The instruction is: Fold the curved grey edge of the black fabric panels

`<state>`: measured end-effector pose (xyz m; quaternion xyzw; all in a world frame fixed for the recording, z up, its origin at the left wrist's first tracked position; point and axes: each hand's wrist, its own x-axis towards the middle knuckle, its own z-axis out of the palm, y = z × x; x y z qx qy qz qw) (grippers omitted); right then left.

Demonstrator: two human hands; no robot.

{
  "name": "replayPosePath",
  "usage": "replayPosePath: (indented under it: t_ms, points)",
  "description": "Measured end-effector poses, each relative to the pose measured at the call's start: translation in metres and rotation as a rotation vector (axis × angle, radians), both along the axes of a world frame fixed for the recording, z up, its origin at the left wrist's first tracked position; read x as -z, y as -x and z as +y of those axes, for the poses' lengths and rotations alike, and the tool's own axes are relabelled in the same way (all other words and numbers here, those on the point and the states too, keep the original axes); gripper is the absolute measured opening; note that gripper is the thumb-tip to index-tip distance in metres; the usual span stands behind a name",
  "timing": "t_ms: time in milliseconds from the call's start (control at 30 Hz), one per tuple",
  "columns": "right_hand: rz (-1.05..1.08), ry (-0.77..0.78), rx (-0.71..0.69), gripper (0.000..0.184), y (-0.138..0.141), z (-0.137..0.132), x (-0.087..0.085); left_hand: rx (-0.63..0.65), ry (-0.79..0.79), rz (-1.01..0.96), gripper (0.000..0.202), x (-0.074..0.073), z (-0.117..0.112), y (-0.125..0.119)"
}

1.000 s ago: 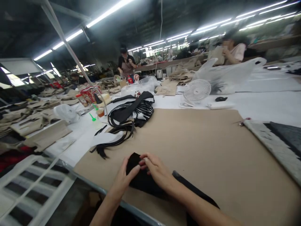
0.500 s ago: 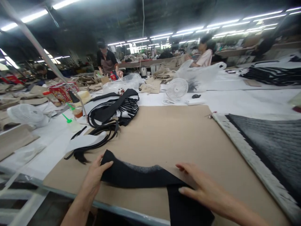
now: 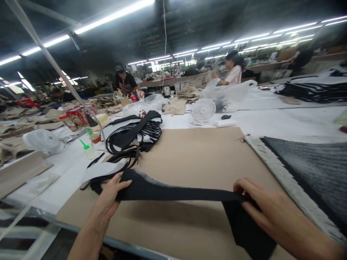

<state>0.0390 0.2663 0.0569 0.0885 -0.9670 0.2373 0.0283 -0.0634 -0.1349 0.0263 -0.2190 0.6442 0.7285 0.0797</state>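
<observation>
Above brown sheet (image 3: 195, 155), black fabric strip (image 3: 176, 193), left end pinched by left fingers (image 3: 124, 185), right part by right fingers (image 3: 245, 185).

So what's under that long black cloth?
Under the black cloth, you can see a shaded brown sheet. Whatever the cloth's drooping right end covers can't be seen.

You have two hands, a left hand (image 3: 110, 195) and a right hand (image 3: 267, 207), on black fabric (image 3: 176, 193); whether that makes one piece or two, this view cannot settle. In front of you there are two white fans (image 3: 203, 109) (image 3: 42, 140), two green-spouted bottles (image 3: 90, 153) (image 3: 94, 137), one brown sheet (image 3: 200, 155), one kettle (image 3: 167, 91) and one handled plastic bag (image 3: 231, 94). Farther off you have two co-workers (image 3: 127, 83) (image 3: 234, 74) in fairly clear view.
</observation>
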Motion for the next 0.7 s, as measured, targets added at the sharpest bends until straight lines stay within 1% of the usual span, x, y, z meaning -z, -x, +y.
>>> replayPosePath:
  t_ms: [33, 67, 100, 133, 200, 233, 300, 333, 367, 433, 500, 600, 633, 667, 700]
  points:
    - [0.134, -0.056, -0.033, 0.011, -0.001, 0.006, -0.007, 0.013, -0.010, -0.005, 0.050, 0.003, 0.006, 0.000]
    - [0.252, -0.114, -0.074, 0.012, -0.005, 0.010, -0.009, 0.028, -0.013, -0.011, 0.050, 0.008, 0.011, 0.000]
    - [0.344, -0.163, -0.112, 0.015, -0.011, 0.012, -0.008, 0.039, -0.005, -0.014, 0.051, 0.014, 0.016, -0.001]
    - [0.389, -0.199, -0.153, 0.019, -0.018, 0.012, -0.002, 0.047, 0.010, -0.013, 0.051, 0.022, 0.019, -0.001]
    - [0.391, -0.217, -0.196, 0.027, -0.037, 0.010, 0.018, 0.052, 0.049, -0.022, 0.053, 0.040, 0.023, -0.003]
    - [0.355, -0.210, -0.197, 0.029, -0.046, 0.009, 0.030, 0.046, 0.066, -0.037, 0.054, 0.048, 0.022, -0.005]
    - [0.298, -0.180, -0.160, 0.034, -0.060, 0.008, 0.049, 0.049, 0.077, -0.085, 0.056, 0.062, 0.017, -0.007]
    - [0.278, -0.169, -0.132, 0.036, -0.064, 0.009, 0.054, 0.058, 0.073, -0.117, 0.057, 0.067, 0.014, -0.007]
    - [0.274, -0.165, -0.108, 0.037, -0.064, 0.012, 0.056, 0.068, 0.069, -0.141, 0.057, 0.070, 0.012, -0.008]
    - [0.297, -0.172, -0.093, 0.034, -0.056, 0.020, 0.048, 0.089, 0.066, -0.167, 0.057, 0.070, 0.011, -0.008]
    - [0.357, -0.211, -0.085, 0.030, -0.040, 0.031, 0.030, 0.103, 0.067, -0.172, 0.055, 0.065, 0.015, -0.006]
    - [0.517, -0.284, -0.067, 0.020, -0.022, 0.044, 0.001, 0.111, 0.052, -0.129, 0.053, 0.058, 0.030, -0.003]
    - [0.566, -0.295, -0.077, 0.018, -0.021, 0.045, -0.004, 0.107, 0.046, -0.109, 0.052, 0.058, 0.036, -0.001]
    - [0.603, -0.296, -0.095, 0.018, -0.023, 0.046, -0.006, 0.103, 0.044, -0.096, 0.052, 0.058, 0.040, 0.000]
    - [0.620, -0.283, -0.112, 0.020, -0.028, 0.045, -0.003, 0.100, 0.045, -0.088, 0.053, 0.060, 0.044, 0.000]
